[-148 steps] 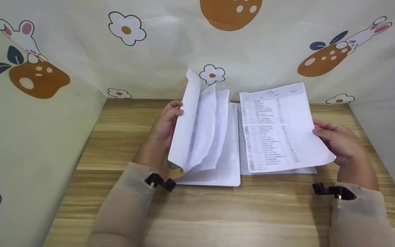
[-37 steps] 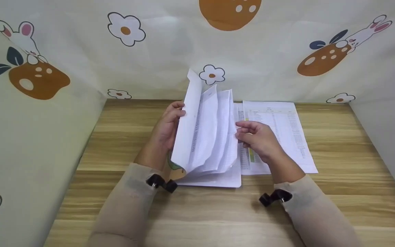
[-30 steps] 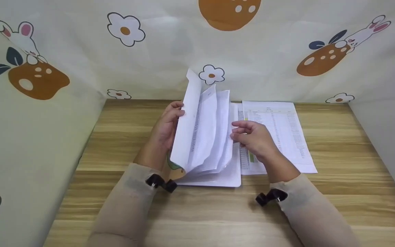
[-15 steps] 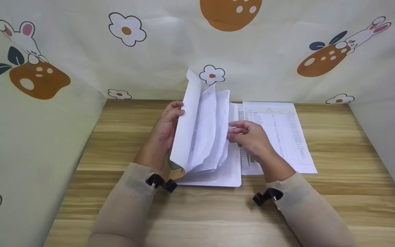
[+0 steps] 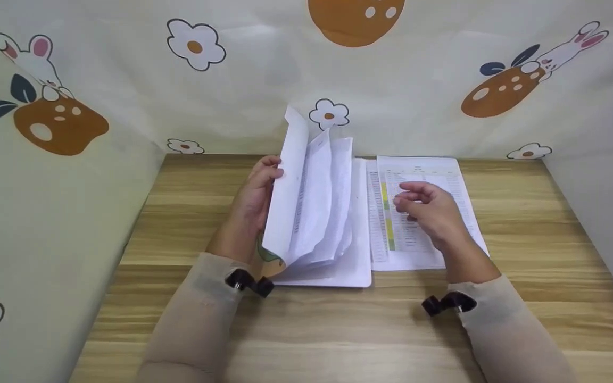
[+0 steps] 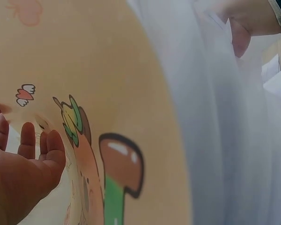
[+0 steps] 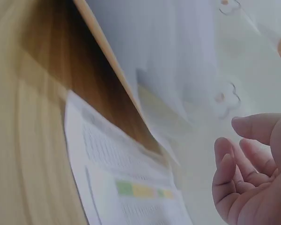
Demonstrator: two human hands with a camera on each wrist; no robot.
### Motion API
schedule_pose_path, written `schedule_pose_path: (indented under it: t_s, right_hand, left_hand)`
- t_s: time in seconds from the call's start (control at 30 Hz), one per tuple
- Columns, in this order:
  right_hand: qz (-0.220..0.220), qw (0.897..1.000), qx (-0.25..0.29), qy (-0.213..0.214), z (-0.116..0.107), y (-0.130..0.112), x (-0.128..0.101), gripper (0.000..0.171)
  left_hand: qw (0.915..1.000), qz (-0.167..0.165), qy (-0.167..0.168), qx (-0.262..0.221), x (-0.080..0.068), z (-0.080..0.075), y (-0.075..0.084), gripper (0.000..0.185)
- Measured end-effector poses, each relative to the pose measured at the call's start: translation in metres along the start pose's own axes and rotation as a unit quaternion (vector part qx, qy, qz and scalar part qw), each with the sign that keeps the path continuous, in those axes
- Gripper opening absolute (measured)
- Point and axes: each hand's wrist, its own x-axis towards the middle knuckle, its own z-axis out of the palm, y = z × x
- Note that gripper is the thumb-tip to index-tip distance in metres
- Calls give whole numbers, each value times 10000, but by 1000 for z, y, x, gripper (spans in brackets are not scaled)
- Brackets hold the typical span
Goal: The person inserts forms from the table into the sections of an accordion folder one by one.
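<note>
In the head view my left hand [image 5: 253,199] grips the raised cover of a folder [image 5: 287,191], thumb behind it and fingertips over its edge. The cover's outside shows an orange-tan cartoon print [image 6: 126,79] in the left wrist view. Several white pages [image 5: 314,207] fan out from it, above the folder's flat white back part [image 5: 361,229]. My right hand [image 5: 434,213] hangs over printed sheets [image 5: 413,259] to the right of the folder. Its fingers are loosely bent with nothing between them, as the right wrist view also shows of this hand [image 7: 253,183].
The printed sheets carry tables and a yellow-green strip [image 5: 390,234], and their left edge lies right beside the folder. Underneath is a wood-grain table [image 5: 306,335]. Pale walls [image 5: 264,69] with rabbit and flower prints stand behind and at both sides.
Earlier my right hand held a printed sheet above the right pile, then reached to the folder's pages. Now it has moved right, away from them. The left hand keeps its grip on the cover.
</note>
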Motion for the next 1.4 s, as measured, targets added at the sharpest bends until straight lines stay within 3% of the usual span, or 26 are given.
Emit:
schedule_pose_path:
  t_s: [0.3,0.43,0.53,0.7,0.83,1.27,1.4]
  right_hand:
    - [591,9941,51,906,-76,21,1,44]
    - [726,9895,185,1234,-98,29,4,46]
    - [824,9868,-188,1379,-109,36,7,58]
    - [1063,9799,-1218,1166,-117,50,12,87]
    - [1103,9770,-1627,828,-116,59,15,98]
    - [485,9592,-2752,432,-110,74,23,92]
    - [529,9564,-2842,418,-108,74,23,92]
  left_hand:
    - [10000,93,28,9,0,-3,1,19]
    - [9999,147,50,-2,0,-4,2,18]
    - [9999,137,97,0,0,-4,2,18]
    - [9998,159,110,-59,0,-5,3,19]
    - [9999,134,91,-54,1,-5,3,19]
    - [9999,141,58,21,1,-5,2,20]
    - [9999,82,84,-6,1,-4,1,20]
